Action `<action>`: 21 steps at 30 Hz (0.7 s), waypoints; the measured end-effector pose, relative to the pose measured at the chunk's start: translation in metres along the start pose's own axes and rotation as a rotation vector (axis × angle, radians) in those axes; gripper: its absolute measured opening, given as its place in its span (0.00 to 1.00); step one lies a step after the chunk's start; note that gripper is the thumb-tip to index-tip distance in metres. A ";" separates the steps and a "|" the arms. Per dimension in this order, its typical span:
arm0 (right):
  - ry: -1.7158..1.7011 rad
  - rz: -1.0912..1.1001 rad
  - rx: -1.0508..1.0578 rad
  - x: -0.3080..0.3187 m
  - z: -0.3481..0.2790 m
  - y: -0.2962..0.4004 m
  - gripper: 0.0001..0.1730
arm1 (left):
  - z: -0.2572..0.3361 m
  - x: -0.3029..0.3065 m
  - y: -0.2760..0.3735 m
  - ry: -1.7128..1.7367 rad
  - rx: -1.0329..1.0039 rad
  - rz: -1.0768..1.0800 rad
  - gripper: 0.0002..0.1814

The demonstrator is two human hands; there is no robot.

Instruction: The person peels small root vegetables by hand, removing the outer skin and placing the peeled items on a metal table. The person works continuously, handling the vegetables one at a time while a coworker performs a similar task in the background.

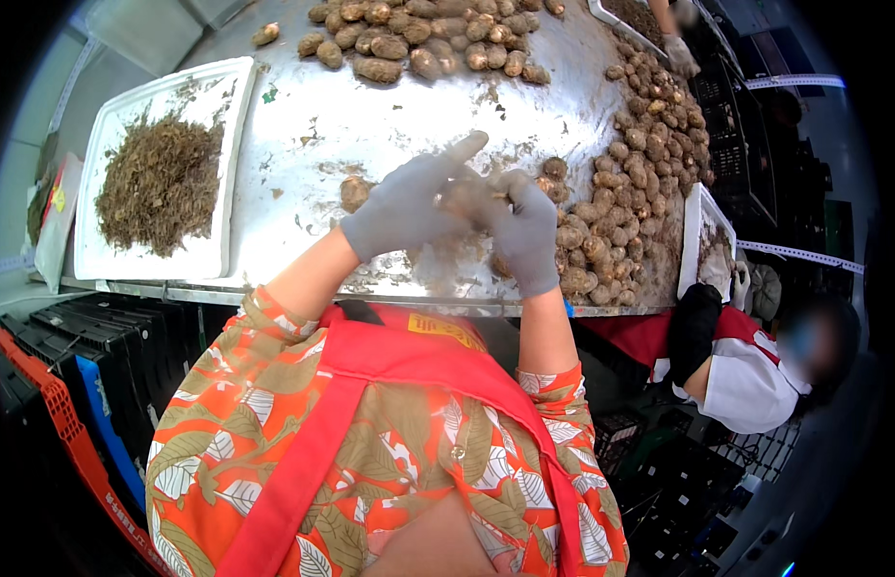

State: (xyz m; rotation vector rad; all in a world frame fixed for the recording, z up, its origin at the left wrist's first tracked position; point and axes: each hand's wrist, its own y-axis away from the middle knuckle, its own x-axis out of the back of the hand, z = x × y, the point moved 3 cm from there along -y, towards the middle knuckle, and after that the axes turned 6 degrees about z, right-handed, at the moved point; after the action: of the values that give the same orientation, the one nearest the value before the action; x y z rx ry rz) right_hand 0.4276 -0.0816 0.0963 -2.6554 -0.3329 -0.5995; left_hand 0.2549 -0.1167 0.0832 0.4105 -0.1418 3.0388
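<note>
Both my hands wear grey gloves and meet over the metal table (310, 252). My left hand (418, 202) is closed around a brown, rough-skinned taro corm (469, 200), its thumb or a finger pointing up and away. Against the corm's right side lies my right hand (526, 231), fingers bent; the blur hides whether it holds anything else. One taro corm (355, 193) rests just left of my left hand. Close to my right hand, a long heap of taro corms (606, 231) covers the table's right side. Brown fibre scraps are scattered below my hands.
A white foam tray (234, 166) with a pile of brown fibres (162, 184) stands at left. More corms (418, 36) lie at the far edge. At right, a co-worker in a red apron (743, 368) is beside another white tray (692, 238); another person's gloved hand (679, 56) is at upper right.
</note>
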 end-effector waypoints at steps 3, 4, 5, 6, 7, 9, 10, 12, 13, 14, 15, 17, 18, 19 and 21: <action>0.228 0.074 -0.258 0.012 0.038 -0.012 0.11 | -0.009 0.000 0.003 0.204 0.042 -0.007 0.55; 0.246 -0.006 -0.321 0.019 0.044 -0.011 0.15 | -0.013 0.001 0.001 0.201 -0.006 0.005 0.54; 0.146 -0.001 -0.352 0.019 0.047 -0.010 0.15 | -0.015 0.002 -0.001 0.198 -0.054 0.016 0.54; 0.044 -0.001 -0.388 0.019 0.045 -0.008 0.16 | -0.017 0.003 0.000 0.198 -0.033 0.005 0.52; -0.054 0.004 -0.421 0.020 0.039 -0.008 0.17 | -0.016 0.004 0.000 0.199 -0.017 -0.008 0.51; -0.184 -0.016 -0.425 0.011 0.005 -0.011 0.18 | -0.012 0.005 0.000 0.204 0.017 -0.033 0.50; -0.249 -0.022 -0.426 0.006 -0.006 -0.011 0.18 | -0.007 0.004 0.000 0.207 0.034 -0.048 0.50; -0.221 0.010 -0.427 0.003 -0.002 -0.009 0.18 | -0.005 0.001 0.002 0.326 0.084 -0.073 0.49; -0.208 0.024 -0.426 0.001 0.002 -0.009 0.17 | -0.008 0.000 0.003 0.441 0.118 -0.084 0.48; -0.071 0.012 -0.384 0.003 0.016 -0.010 0.17 | -0.010 -0.002 0.004 0.556 0.153 -0.094 0.47; 0.060 0.000 -0.344 0.007 0.036 -0.010 0.18 | -0.015 -0.003 0.005 0.660 0.203 -0.119 0.45; 0.166 -0.015 -0.337 0.014 0.049 -0.012 0.19 | -0.026 -0.004 0.006 0.868 0.297 -0.158 0.43; 0.144 -0.019 -0.379 0.017 0.049 -0.008 0.19 | -0.030 -0.004 0.006 0.901 0.286 -0.145 0.42; 0.121 -0.023 -0.421 0.019 0.051 -0.005 0.20 | -0.034 -0.005 0.005 0.933 0.274 -0.133 0.41; 0.107 -0.011 -0.388 0.020 0.042 -0.004 0.20 | -0.036 -0.005 0.006 0.981 0.278 -0.120 0.41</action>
State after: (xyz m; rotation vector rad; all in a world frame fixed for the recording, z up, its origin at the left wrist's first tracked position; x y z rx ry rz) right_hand 0.4588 -0.0569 0.0713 -2.9719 -0.2168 -0.8838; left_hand 0.2500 -0.1188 0.0466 -1.0103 0.3438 2.7583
